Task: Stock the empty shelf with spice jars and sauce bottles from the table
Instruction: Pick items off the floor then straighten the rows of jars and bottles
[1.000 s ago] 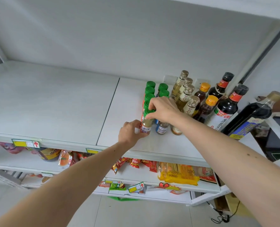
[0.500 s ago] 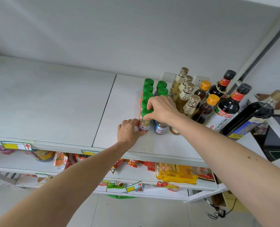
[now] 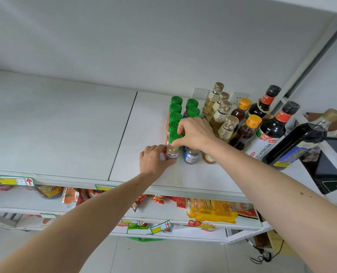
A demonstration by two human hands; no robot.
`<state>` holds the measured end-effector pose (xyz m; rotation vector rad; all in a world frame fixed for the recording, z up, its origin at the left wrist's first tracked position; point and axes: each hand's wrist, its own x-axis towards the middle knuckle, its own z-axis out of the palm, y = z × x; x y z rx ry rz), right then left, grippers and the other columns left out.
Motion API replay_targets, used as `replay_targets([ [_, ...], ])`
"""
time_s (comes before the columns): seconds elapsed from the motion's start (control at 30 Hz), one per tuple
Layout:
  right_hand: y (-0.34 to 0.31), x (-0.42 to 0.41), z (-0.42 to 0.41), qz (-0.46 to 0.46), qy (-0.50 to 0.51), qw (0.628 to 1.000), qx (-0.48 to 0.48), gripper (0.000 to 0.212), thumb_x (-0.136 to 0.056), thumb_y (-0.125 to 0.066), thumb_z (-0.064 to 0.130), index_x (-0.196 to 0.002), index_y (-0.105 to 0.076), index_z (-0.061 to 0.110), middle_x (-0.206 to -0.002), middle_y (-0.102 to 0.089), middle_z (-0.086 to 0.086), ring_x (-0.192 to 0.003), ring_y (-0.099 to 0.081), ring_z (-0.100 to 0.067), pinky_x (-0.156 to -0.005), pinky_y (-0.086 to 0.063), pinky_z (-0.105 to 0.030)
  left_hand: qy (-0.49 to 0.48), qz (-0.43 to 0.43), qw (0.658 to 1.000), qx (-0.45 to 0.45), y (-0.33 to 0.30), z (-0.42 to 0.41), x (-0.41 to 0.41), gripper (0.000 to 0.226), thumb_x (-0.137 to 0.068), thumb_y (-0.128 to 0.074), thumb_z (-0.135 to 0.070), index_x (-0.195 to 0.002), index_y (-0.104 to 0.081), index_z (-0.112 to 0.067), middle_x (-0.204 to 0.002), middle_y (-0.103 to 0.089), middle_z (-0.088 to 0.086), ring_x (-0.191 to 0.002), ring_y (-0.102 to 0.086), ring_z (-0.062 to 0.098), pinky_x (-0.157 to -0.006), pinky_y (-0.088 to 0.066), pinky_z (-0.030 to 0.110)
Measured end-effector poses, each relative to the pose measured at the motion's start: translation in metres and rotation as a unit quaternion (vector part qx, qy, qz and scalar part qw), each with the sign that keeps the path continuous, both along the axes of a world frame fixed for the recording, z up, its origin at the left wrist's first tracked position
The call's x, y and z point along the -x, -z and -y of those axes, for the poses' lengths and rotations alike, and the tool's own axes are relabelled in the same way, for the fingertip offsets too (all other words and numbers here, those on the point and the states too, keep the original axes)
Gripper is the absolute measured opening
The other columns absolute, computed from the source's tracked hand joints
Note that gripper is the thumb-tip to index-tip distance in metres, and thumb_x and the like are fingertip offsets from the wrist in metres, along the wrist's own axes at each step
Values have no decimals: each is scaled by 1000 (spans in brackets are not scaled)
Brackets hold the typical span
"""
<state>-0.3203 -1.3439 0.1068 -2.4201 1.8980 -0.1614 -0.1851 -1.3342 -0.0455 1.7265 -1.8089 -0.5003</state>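
A white top shelf [image 3: 61, 123] fills the view from above, and its left half is bare. Every place below is given relative to the front spice jar [image 3: 172, 147], a green-capped jar with a white label that stands upright near the shelf's front edge.

Just left of that jar, the left hand [image 3: 154, 159] curls its fingers around the jar's lower body and label. Directly behind the jar, a row of green-capped spice jars [image 3: 175, 115] runs toward the back wall. Above the jar, the right hand [image 3: 195, 133] comes down from the right and pinches the jar's green cap between thumb and forefinger. Just right of the jar stands a blue-labelled jar [image 3: 192, 155], its top hidden under the right hand, with a second, shorter row of green caps [image 3: 193, 107] behind it.

Further right stand pale bottles with gold caps [image 3: 219, 113], then small dark bottles with orange caps [image 3: 246, 129], then tall dark sauce bottles with red neck bands [image 3: 272, 131]. Farthest right, a large dark bottle [image 3: 299, 142] leans at an angle.

Below the jar, a lower shelf holds snack packets [image 3: 211, 210] in red and yellow.
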Motion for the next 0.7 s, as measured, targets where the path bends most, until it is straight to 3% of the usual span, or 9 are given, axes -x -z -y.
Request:
replay_targets([
  [0.27,-1,2,0,12,6,1000,-4,50,-65,-81,54,-98,-69,18,-97,-70,1,-91,-64,-22,-74,-49,-33,19,6,1000,-22,-2,1,-3,56,-73,-71,-58,-119,-60,-28,-116,-62,-5,-114,-50,18,-96,-34,35],
  [0.43,-6,15,5,118,48,992,-25,39,-78,-72,50,-94,-68,15,-93,-69,-1,-88,-64,-20,-78,-53,-39,46,-45,997,-46,-6,1,-8,83,-69,-77,-54,-137,-44,-20,-136,-49,2,-127,-43,21,-107,-35,40],
  [0.6,-9,26,6,227,98,969,-21,42,-96,-53,40,-125,-59,10,-126,-63,-5,-116,-59,-22,-101,-46,-38,115,-115,979,-126,-12,2,-9,113,-73,-77,-52,-155,-8,-17,-161,-18,3,-147,-17,20,-119,-20,37],
  [0.7,-4,28,-4,305,128,943,-42,53,-99,-45,46,-140,-46,13,-144,-50,-4,-133,-47,-21,-110,-37,-38,161,-152,969,-107,-24,0,-2,104,-79,-78,-37,-153,-9,-16,-154,-26,-3,-138,-26,8,-109,-22,20],
])
